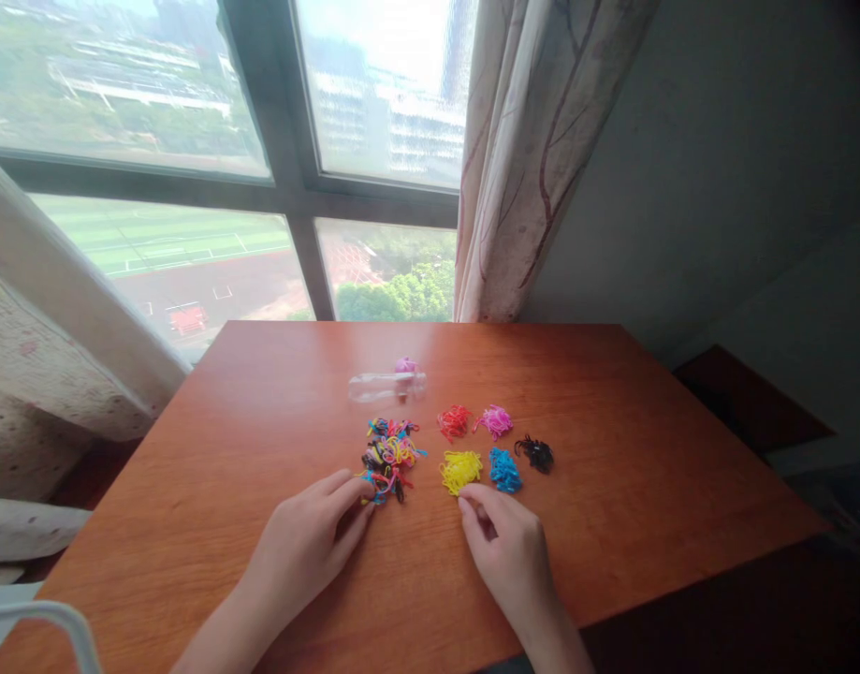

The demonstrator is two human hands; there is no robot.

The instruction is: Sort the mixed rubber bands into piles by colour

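A mixed heap of small coloured elastic bands lies mid-table. To its right sit sorted piles: red, pink, yellow, blue and black. My left hand rests on the table with its fingertips touching the near edge of the mixed heap, fingers loosely stretched. My right hand is just below the yellow pile, its thumb and forefinger pinched together at the pile's near edge; what they hold is too small to see.
A clear plastic container with a pink lid lies on its side behind the heap. The wooden table stands against a window with curtains either side. A white chair rail shows at bottom left.
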